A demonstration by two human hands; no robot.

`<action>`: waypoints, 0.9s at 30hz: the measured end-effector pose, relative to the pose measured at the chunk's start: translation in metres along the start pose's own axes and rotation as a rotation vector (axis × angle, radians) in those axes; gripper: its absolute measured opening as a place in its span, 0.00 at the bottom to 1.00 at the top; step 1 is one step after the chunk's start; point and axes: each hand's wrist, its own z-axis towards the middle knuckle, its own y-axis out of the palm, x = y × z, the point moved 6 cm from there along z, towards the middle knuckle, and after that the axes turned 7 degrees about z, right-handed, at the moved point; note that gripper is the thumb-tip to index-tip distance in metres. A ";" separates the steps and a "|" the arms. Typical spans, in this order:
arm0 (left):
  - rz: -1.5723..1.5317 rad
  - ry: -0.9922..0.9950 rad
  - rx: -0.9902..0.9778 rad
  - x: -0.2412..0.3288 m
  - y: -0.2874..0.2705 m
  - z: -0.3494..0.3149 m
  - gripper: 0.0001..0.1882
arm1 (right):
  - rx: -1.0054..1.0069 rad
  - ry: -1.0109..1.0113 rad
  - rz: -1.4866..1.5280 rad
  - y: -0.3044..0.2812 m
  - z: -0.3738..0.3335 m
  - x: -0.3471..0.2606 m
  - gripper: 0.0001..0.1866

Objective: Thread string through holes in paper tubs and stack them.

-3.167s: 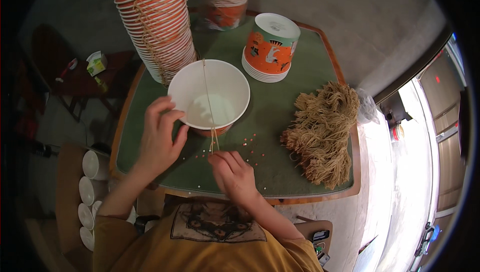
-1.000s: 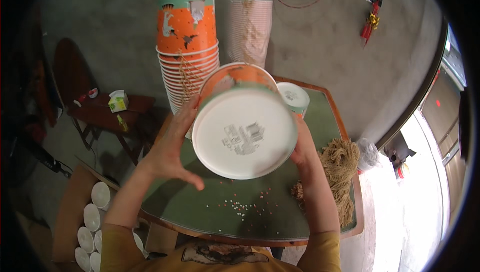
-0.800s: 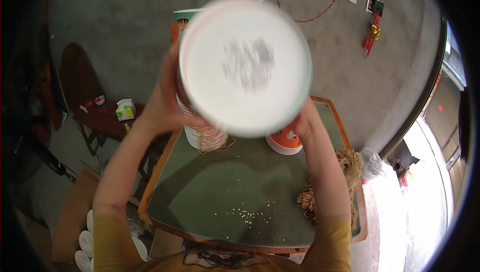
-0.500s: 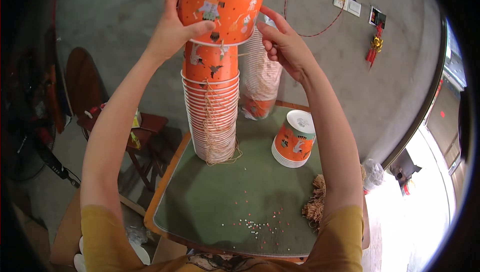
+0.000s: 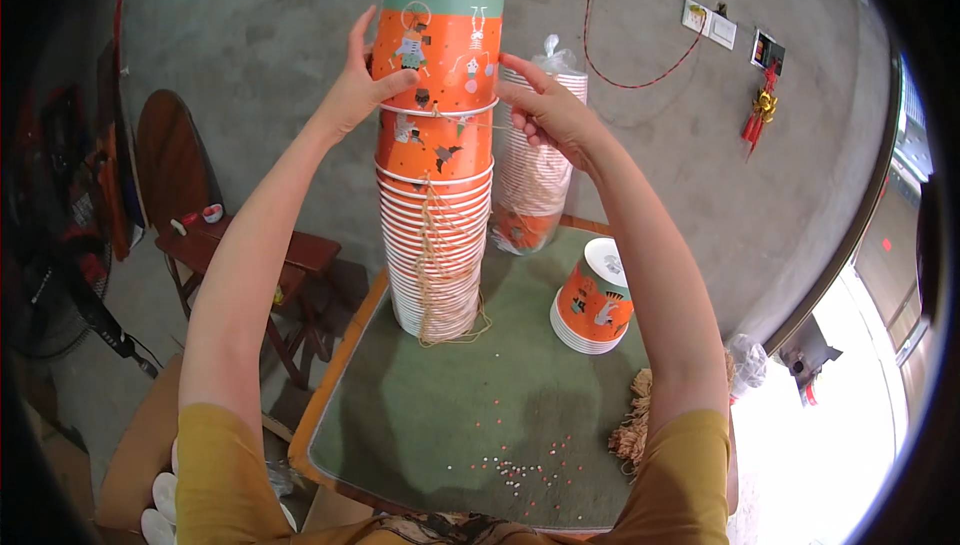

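Observation:
A tall stack of orange paper buckets with white rims stands upside down toward the back left of the table. The top paper bucket, orange with a green band and printed figures, sits on it, its rim lower down. My left hand grips its left side, thumb across the front. At its right side, my right hand rests index finger and thumb against the wall, the other fingers curled. Tan twine hangs down the stack's front; a strand stretches from the top bucket's rim toward my right hand.
Behind stands another bucket stack wrapped in clear plastic. A short bucket stack is at the right, near a tan twine bundle. Small white and red beads lie scattered on the green table. A wooden stool stands left.
Both hands have moved lower in view, and the top bucket with them, as the whole view has tilted upward. My hands keep their places on the bucket's sides.

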 end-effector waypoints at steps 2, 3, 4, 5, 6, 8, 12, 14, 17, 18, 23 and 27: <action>-0.026 -0.027 -0.017 -0.005 0.001 -0.005 0.65 | -0.022 0.008 -0.003 0.002 0.000 0.004 0.36; -0.051 -0.051 -0.035 -0.007 0.003 -0.008 0.66 | -0.023 0.021 -0.019 0.002 -0.001 0.007 0.36; -0.051 -0.054 -0.035 -0.010 0.003 -0.011 0.66 | -0.026 0.032 -0.036 0.003 -0.003 0.009 0.36; -0.065 -0.068 -0.034 -0.013 0.004 -0.015 0.66 | -0.027 0.034 -0.035 0.005 -0.004 0.011 0.36; -0.079 -0.082 -0.034 -0.016 0.006 -0.018 0.65 | -0.036 0.044 -0.034 0.007 -0.007 0.013 0.35; -0.074 -0.095 -0.035 -0.023 0.007 -0.023 0.65 | -0.047 0.056 -0.033 0.009 -0.010 0.018 0.35; -0.075 -0.111 -0.055 -0.035 0.010 -0.030 0.65 | -0.045 0.094 -0.032 0.011 -0.014 0.035 0.36; -0.074 -0.119 -0.063 -0.038 0.011 -0.034 0.65 | -0.045 0.100 -0.041 0.012 -0.018 0.040 0.36; -0.070 -0.135 -0.079 -0.041 0.014 -0.041 0.66 | -0.056 0.109 -0.055 0.014 -0.024 0.047 0.36; -0.067 -0.145 -0.088 -0.042 0.015 -0.043 0.66 | -0.059 0.112 -0.039 0.015 -0.026 0.050 0.37; -0.075 -0.155 -0.101 -0.052 0.020 -0.051 0.66 | -0.080 0.129 -0.039 0.016 -0.030 0.061 0.37; -0.096 -0.162 -0.107 -0.056 0.024 -0.059 0.65 | -0.114 0.162 -0.033 0.016 -0.035 0.070 0.37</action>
